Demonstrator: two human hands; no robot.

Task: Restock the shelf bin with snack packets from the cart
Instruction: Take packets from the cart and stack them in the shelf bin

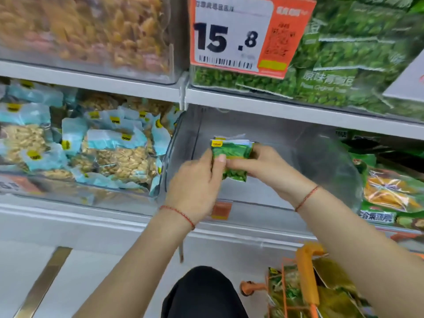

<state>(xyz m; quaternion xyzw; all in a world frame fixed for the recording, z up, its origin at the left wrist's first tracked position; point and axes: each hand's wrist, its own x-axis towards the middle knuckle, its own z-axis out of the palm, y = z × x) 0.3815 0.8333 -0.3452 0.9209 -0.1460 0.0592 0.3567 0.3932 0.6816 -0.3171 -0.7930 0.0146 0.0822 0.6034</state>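
The person is gripping a small stack of green snack packets (231,157) with both hands at once. The left hand (197,180) is curling around the stack's left edge, thumb lying across the front of the top packet. The right hand (259,165) is closing on the right edge, fingers tucked behind and thumb pressing the front. Each wrist is wearing a thin red string.

The stack is hanging between the two hands, upright and slightly tilted, inside the mouth of a clear shelf bin (275,138); whether it is touching the bin floor cannot be told.

To the left, a neighbouring clear bin (158,171) is holding pale blue packets of nuts (110,152). Above, an orange price tag (250,35) reading 15.8 is hanging in front of a bin of large green bags (355,56). To the right, bags with yellow and green printing (390,191) are lying on the shelf.

Low on the right, an orange cart (305,278) is carrying more green packets (284,292), well below the hands. A dark-clothed knee (202,294) is showing at the bottom.
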